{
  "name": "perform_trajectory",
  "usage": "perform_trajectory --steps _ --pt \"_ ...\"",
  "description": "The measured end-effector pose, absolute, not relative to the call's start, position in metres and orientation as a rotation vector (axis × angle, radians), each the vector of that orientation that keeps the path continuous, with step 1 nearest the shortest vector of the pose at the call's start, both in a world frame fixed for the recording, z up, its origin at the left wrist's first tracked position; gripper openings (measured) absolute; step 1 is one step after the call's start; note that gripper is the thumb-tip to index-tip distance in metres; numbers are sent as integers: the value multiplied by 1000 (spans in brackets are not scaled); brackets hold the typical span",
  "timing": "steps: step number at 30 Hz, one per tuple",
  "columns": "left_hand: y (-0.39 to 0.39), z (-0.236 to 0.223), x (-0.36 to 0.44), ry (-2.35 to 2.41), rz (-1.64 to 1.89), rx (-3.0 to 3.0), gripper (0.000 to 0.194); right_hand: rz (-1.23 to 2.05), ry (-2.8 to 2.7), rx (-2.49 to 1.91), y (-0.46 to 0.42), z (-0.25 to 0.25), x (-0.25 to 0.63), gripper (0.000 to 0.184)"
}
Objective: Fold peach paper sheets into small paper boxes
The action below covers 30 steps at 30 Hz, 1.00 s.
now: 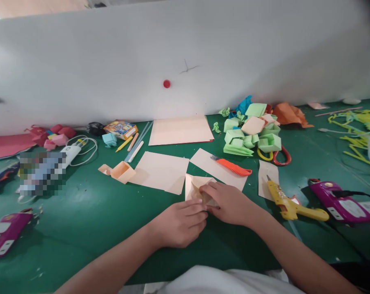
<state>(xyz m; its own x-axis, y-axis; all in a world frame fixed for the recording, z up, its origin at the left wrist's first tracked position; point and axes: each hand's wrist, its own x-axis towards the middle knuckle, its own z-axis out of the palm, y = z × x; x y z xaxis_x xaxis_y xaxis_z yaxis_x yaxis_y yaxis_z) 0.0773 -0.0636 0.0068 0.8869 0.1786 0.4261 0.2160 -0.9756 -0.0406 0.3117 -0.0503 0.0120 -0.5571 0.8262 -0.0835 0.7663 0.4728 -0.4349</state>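
Both of my hands meet over a small folded piece of peach paper (195, 185) lying on the green table (90, 212). My left hand (180, 223) is curled, its fingertips pinching the paper's near edge. My right hand (229, 202) lies on top of the paper, fingers pressed down and gripping its right side. Part of the paper is hidden under the fingers. A finished peach paper box (123, 171) stands to the left, beside a flat peach sheet (162, 171).
An orange utility knife (233, 166) rests on another sheet behind my hands. To the right lie a yellow glue gun (290, 204) and a purple glue gun (341, 202). Green paper boxes (254, 136), red scissors (278, 155), pens and a white wall (185, 61) stand further back.
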Motion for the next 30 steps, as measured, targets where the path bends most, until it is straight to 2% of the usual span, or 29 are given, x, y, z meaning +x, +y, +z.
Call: perform_trajectory --steps 4,10,12,14,21,30 --pt "-58 3 75 -660 -504 -2962 27 695 -2516 -1396 -50 7 313 39" --pt "-51 4 64 -886 -498 -2946 27 711 -2482 -1379 -51 6 314 61" --pt "-48 3 62 -910 -517 -2942 22 689 -2511 -1360 -51 9 313 66" --pt "-44 1 62 -902 -536 -2938 17 646 -2561 -1311 -51 11 311 63" --pt "-36 -5 62 -806 -643 -2898 19 572 -2549 -1225 -52 9 309 43" --pt "-31 -9 65 -853 -631 -2887 24 506 -2462 -1229 -54 3 308 38"
